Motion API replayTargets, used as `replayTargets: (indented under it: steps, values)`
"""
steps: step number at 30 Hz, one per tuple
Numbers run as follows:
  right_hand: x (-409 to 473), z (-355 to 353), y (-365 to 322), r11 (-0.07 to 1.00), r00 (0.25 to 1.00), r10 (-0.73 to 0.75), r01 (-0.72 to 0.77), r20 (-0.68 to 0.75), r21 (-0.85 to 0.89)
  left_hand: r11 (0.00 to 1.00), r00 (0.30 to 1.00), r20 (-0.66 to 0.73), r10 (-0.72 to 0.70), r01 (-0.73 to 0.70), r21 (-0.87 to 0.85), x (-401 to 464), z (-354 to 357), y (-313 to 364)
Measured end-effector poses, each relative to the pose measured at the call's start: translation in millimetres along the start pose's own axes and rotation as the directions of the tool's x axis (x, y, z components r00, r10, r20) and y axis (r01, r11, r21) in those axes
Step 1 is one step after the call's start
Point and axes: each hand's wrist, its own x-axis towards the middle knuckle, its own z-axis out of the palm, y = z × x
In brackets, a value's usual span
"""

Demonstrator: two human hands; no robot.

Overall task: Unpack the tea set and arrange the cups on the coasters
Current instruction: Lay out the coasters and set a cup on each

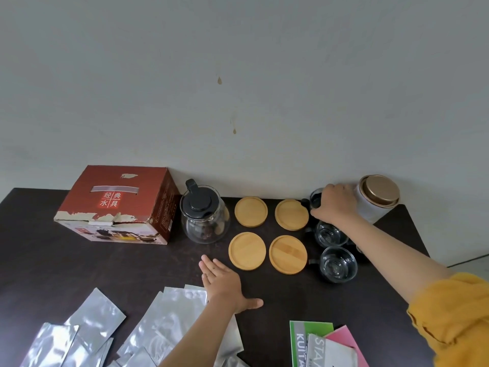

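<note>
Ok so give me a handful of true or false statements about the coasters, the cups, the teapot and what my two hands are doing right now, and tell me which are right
1. Four wooden coasters lie on the table, for instance this coaster. True.
2. A cup already stands on one of the coasters. False: all four are bare; the glass cups, such as this one, stand to their right on the table.
3. The right hand grips a cup at the back, beside the lidded jar. True.
4. The left hand holds a silver pouch. False: it rests flat on the table, fingers straight.
5. The glass teapot stands right of the coasters. False: it stands left of them, next to the red box.
</note>
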Motion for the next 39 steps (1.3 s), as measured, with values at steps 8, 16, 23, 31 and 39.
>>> replayTargets:
  steps: [8,16,23,31,39]
  values:
    - [-21,1,-61,0.946,0.978,-0.176,0.2,-0.116,0.253,1.0,1.0,-0.005,0.018,-0.018,-0.018,-1,0,0]
    - [-23,15,-127,0.89,0.952,-0.294,0.306,-0.088,0.338,0.999,0.999,-0.01,0.035,-0.035,-0.02,-3,1,-2]
    - [-22,27,-140,0.885,0.959,-0.278,0.275,-0.049,0.374,0.999,0.999,0.0,0.046,-0.046,-0.029,0,3,-4]
    - [-44,30,-124,0.833,0.956,-0.286,0.278,-0.059,0.478,0.999,0.999,-0.005,0.033,-0.033,-0.027,1,3,-4]
    - [-79,27,-44,0.901,0.975,-0.214,0.223,-0.067,0.372,0.998,0.999,-0.026,0.045,-0.045,-0.036,1,4,-6]
